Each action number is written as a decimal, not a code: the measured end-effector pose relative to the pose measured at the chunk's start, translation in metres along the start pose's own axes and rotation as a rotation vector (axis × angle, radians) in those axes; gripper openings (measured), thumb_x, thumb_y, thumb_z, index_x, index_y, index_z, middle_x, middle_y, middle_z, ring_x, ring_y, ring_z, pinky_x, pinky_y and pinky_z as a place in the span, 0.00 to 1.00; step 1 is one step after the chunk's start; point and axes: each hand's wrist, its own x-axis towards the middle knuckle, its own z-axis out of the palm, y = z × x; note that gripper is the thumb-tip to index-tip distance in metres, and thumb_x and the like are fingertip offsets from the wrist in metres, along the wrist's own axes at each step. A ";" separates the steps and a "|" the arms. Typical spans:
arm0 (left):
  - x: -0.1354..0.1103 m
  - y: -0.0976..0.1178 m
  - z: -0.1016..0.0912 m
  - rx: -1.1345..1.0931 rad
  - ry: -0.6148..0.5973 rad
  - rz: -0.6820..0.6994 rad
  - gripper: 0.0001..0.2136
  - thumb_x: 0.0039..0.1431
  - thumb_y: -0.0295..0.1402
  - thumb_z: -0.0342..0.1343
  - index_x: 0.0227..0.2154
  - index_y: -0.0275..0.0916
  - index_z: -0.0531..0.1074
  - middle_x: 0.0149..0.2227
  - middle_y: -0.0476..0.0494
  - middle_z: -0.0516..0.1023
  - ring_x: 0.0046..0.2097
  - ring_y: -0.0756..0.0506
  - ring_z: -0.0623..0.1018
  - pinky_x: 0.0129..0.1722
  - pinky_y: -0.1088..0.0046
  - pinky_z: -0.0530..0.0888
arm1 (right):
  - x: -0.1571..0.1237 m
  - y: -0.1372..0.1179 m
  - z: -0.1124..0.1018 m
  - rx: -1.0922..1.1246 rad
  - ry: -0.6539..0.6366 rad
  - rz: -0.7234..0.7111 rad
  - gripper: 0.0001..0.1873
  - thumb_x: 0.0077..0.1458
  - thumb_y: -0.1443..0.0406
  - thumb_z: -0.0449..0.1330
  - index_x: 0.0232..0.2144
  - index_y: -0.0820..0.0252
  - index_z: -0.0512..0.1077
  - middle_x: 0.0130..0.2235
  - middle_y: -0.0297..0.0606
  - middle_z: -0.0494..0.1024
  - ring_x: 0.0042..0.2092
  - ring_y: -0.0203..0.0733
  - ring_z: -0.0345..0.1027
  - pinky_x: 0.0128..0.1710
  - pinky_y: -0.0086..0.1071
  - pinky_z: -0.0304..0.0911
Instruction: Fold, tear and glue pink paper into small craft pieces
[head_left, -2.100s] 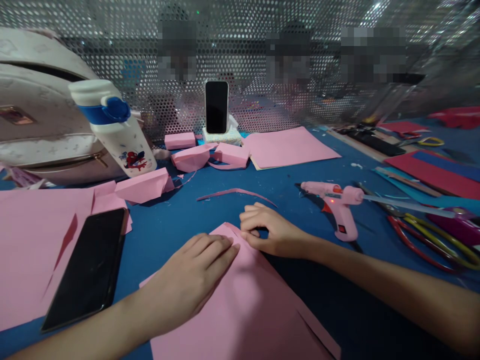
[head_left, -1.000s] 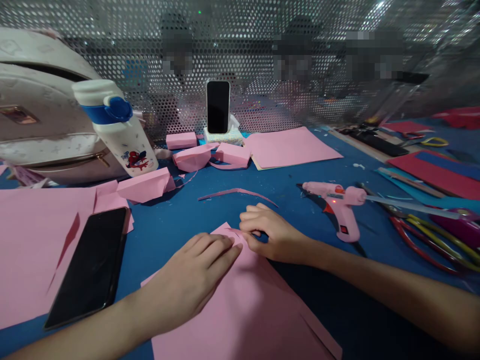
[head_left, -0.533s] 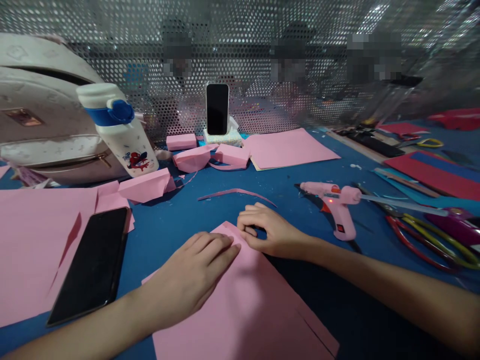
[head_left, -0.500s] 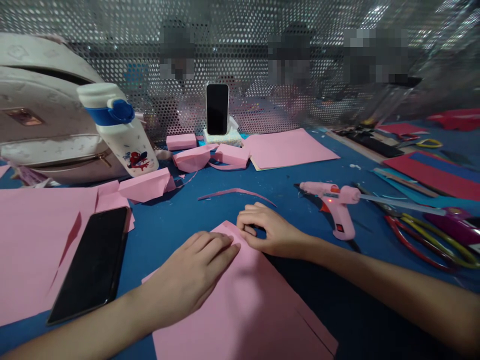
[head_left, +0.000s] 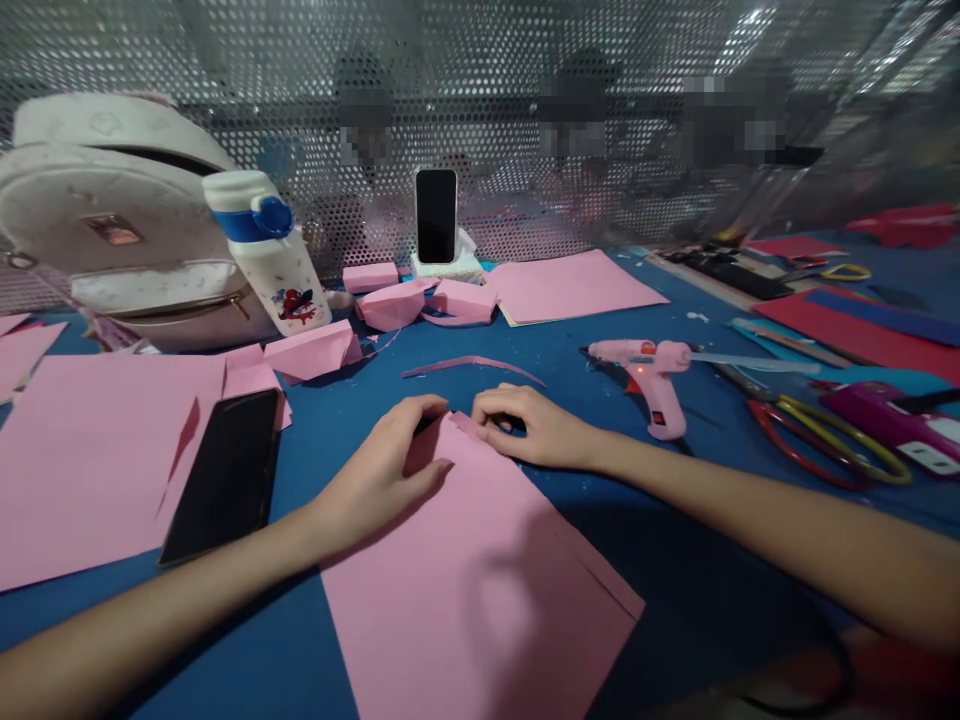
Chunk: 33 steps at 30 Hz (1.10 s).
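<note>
Pink sheet seemingly against left hand

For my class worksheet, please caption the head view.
Left hand and right hand at the far end of a pink sheet, glue gun at right.

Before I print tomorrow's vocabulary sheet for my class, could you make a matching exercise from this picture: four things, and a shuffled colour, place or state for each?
Things
1. Nearest pink sheet
2. Glue gun
3. Water bottle
4. Phone at the back

Descriptions
A. White with a blue band
B. Standing upright, screen black
C. Touched by the left hand and the right hand
D. Showing a small red light

Right pairs: 1-C, 2-D, 3-A, 4-B
</note>
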 end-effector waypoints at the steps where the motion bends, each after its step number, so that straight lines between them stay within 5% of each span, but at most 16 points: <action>1: 0.000 0.000 0.000 -0.026 0.003 -0.022 0.23 0.62 0.31 0.57 0.58 0.40 0.60 0.58 0.37 0.68 0.60 0.40 0.69 0.60 0.56 0.66 | 0.000 0.000 0.000 0.016 -0.001 -0.007 0.07 0.58 0.67 0.53 0.28 0.60 0.66 0.25 0.29 0.65 0.27 0.34 0.56 0.35 0.31 0.52; 4: 0.003 0.002 0.000 -0.097 0.021 -0.079 0.24 0.60 0.32 0.59 0.57 0.42 0.61 0.55 0.41 0.71 0.56 0.41 0.71 0.58 0.62 0.67 | 0.000 -0.001 0.000 0.060 0.003 -0.004 0.08 0.59 0.66 0.54 0.28 0.61 0.67 0.23 0.28 0.63 0.26 0.33 0.55 0.32 0.30 0.51; 9: 0.012 0.011 -0.002 -0.169 0.037 -0.165 0.24 0.54 0.35 0.63 0.53 0.39 0.66 0.35 0.51 0.70 0.36 0.48 0.71 0.37 0.73 0.70 | 0.000 -0.006 0.004 0.175 0.010 0.068 0.11 0.61 0.62 0.55 0.27 0.61 0.66 0.23 0.26 0.59 0.26 0.33 0.52 0.28 0.28 0.49; 13: 0.019 0.016 -0.006 -0.125 -0.138 -0.209 0.12 0.53 0.38 0.62 0.37 0.37 0.76 0.29 0.53 0.71 0.29 0.51 0.66 0.29 0.76 0.63 | -0.004 -0.017 0.009 0.309 0.037 0.112 0.10 0.60 0.64 0.55 0.27 0.61 0.65 0.25 0.28 0.62 0.27 0.33 0.53 0.28 0.27 0.51; 16: 0.021 0.016 -0.007 -0.184 -0.249 -0.246 0.11 0.55 0.39 0.60 0.31 0.36 0.79 0.27 0.51 0.73 0.28 0.50 0.68 0.28 0.76 0.63 | -0.006 -0.021 0.011 0.351 0.026 0.129 0.10 0.59 0.65 0.55 0.26 0.61 0.64 0.24 0.27 0.61 0.27 0.32 0.53 0.28 0.27 0.50; 23: 0.021 0.016 -0.007 -0.310 -0.246 -0.230 0.09 0.55 0.32 0.57 0.35 0.38 0.81 0.34 0.48 0.80 0.35 0.47 0.75 0.36 0.75 0.69 | -0.007 -0.017 0.010 0.319 -0.078 0.087 0.13 0.60 0.64 0.56 0.24 0.60 0.60 0.22 0.24 0.55 0.26 0.31 0.49 0.29 0.28 0.47; 33: 0.017 0.024 -0.003 -0.346 -0.156 -0.131 0.06 0.54 0.26 0.54 0.28 0.36 0.77 0.27 0.51 0.75 0.32 0.50 0.71 0.35 0.76 0.66 | -0.008 -0.025 0.010 0.513 -0.045 0.138 0.13 0.59 0.62 0.57 0.25 0.60 0.62 0.25 0.26 0.57 0.28 0.32 0.49 0.28 0.28 0.46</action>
